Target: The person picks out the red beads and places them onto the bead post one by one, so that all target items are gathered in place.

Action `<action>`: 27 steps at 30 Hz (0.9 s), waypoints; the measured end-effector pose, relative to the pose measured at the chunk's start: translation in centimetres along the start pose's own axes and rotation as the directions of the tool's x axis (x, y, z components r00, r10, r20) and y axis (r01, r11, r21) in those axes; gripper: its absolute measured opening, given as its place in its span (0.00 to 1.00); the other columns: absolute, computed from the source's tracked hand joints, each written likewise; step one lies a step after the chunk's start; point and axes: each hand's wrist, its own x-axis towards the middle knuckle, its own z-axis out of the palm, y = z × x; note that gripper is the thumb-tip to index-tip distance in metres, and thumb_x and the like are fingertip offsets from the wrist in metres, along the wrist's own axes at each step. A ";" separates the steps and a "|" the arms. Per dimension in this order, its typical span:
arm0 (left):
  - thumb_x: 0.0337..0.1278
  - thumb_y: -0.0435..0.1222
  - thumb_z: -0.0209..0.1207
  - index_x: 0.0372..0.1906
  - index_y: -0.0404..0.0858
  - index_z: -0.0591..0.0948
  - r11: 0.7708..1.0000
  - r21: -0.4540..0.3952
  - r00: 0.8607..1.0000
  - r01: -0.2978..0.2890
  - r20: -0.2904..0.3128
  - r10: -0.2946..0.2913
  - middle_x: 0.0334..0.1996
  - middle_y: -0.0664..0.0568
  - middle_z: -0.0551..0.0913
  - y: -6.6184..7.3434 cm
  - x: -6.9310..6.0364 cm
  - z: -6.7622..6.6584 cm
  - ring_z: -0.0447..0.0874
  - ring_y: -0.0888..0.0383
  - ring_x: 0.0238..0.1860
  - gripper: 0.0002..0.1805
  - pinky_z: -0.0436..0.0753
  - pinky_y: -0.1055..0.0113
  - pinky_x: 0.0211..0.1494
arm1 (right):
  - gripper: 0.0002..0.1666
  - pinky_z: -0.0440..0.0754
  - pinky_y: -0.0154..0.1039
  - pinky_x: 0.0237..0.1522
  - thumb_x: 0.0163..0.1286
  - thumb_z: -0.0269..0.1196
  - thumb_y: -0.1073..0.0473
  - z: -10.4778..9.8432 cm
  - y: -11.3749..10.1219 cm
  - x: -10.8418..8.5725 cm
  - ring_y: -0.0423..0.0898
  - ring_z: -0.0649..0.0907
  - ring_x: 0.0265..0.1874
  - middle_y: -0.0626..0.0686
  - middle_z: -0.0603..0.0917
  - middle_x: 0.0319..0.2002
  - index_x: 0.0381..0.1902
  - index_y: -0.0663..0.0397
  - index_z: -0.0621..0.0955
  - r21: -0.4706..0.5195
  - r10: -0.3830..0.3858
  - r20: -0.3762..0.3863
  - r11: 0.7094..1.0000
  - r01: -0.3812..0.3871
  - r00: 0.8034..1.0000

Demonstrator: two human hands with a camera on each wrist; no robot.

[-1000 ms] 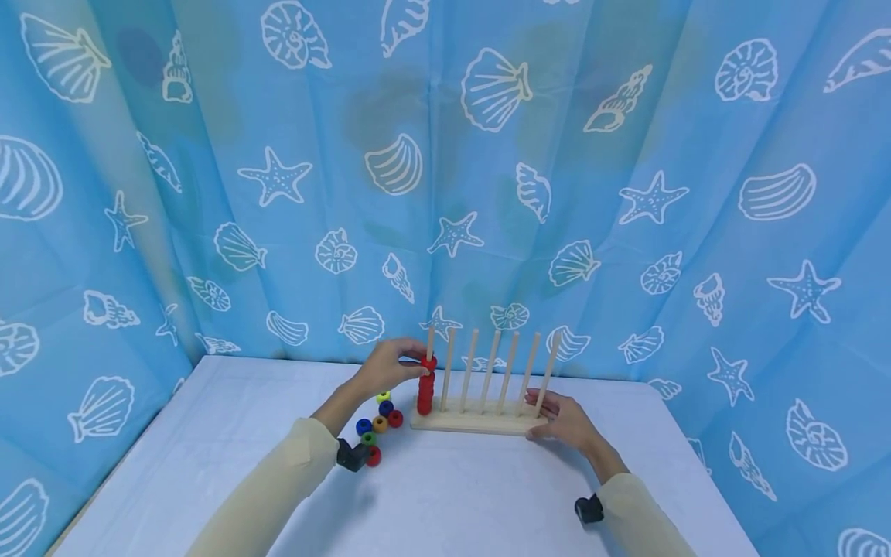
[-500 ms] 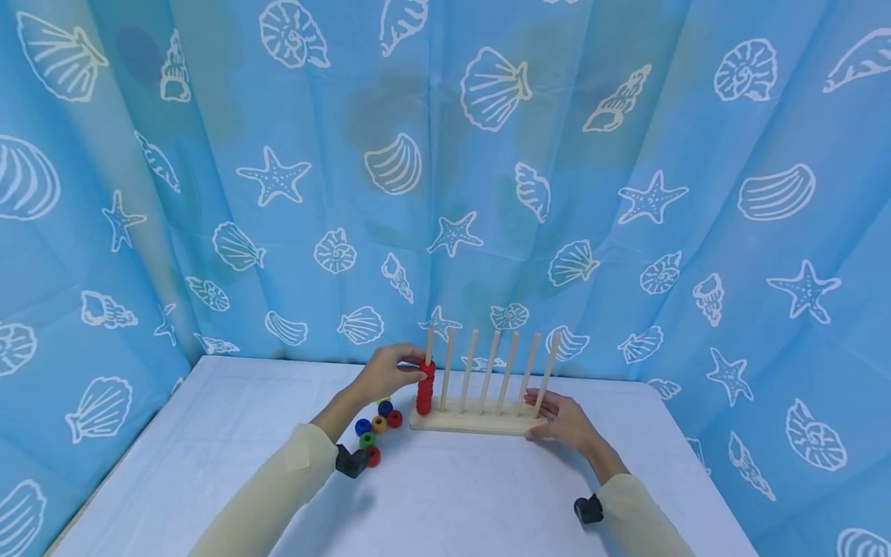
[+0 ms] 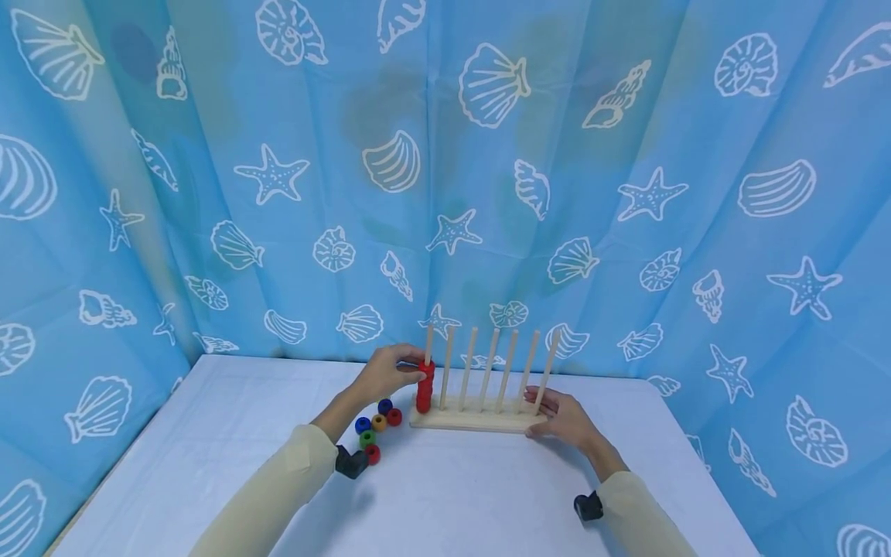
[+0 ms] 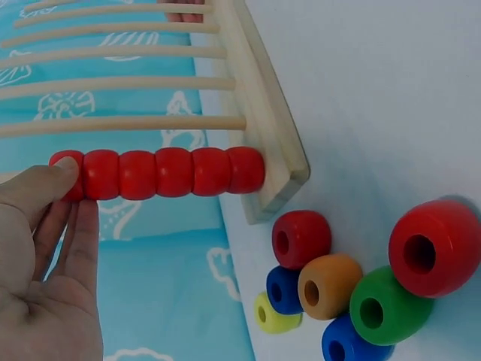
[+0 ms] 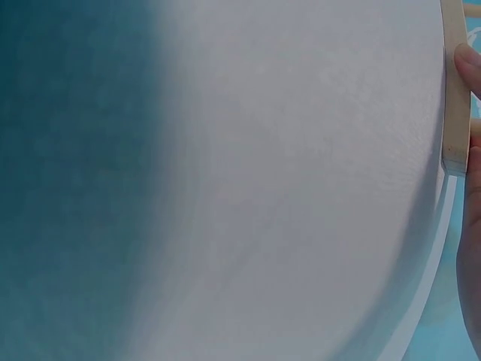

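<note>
A wooden peg rack (image 3: 480, 420) with several upright pegs stands on the table. Red beads (image 4: 174, 172) are stacked touching one another on its leftmost peg. My left hand (image 3: 383, 375) pinches the topmost red bead (image 4: 66, 174) between thumb and fingers, with the bead on the peg against the stack. At the rack's right end, my right hand (image 3: 567, 422) grips the base, thumb on the front edge and fingers behind among the pegs. The right wrist view catches only the thumb (image 5: 470, 64) and part of that hand at the base's end.
Left of the rack lie several loose beads: a red bead (image 4: 301, 238), an orange bead (image 4: 329, 286), a green bead (image 4: 391, 307), blue ones and a yellow bead (image 4: 276, 312). A blue shell-print curtain (image 3: 445, 155) hangs behind and beside the white table (image 3: 452, 495).
My left hand has moved slightly down the leftmost peg, bringing the top red bead onto the stack. My right hand has stayed at the rack's right end.
</note>
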 end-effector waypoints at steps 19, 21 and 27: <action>0.56 0.34 0.67 0.56 0.41 0.80 0.999 0.031 0.999 -0.008 -0.033 0.009 0.50 0.51 0.82 -2.6 -1.9 0.0 0.81 0.50 0.52 0.21 0.81 0.54 0.55 | 0.46 0.73 0.47 0.60 0.45 0.78 0.66 0.1 -0.6 -0.3 0.57 0.73 0.64 0.58 0.77 0.62 0.65 0.55 0.74 0.018 0.009 -0.007 1.000 -0.009 1.000; 0.56 0.34 0.67 0.54 0.41 0.81 0.998 0.057 1.000 0.014 -0.012 -0.014 0.48 0.52 0.83 -3.3 -2.5 0.2 0.81 0.52 0.50 0.19 0.82 0.57 0.54 | 0.46 0.73 0.46 0.60 0.45 0.78 0.66 0.2 -0.5 -0.2 0.57 0.73 0.65 0.57 0.77 0.62 0.65 0.55 0.75 0.015 0.010 -0.008 1.000 -0.010 1.000; 0.53 0.34 0.69 0.51 0.40 0.82 0.996 0.069 0.997 0.054 0.058 -0.058 0.46 0.54 0.82 -4.8 -3.8 0.6 0.81 0.52 0.49 0.18 0.84 0.58 0.51 | 0.46 0.74 0.45 0.59 0.44 0.79 0.65 0.3 0.4 0.2 0.56 0.73 0.64 0.55 0.77 0.62 0.64 0.52 0.75 0.002 0.010 -0.023 1.000 -0.010 1.000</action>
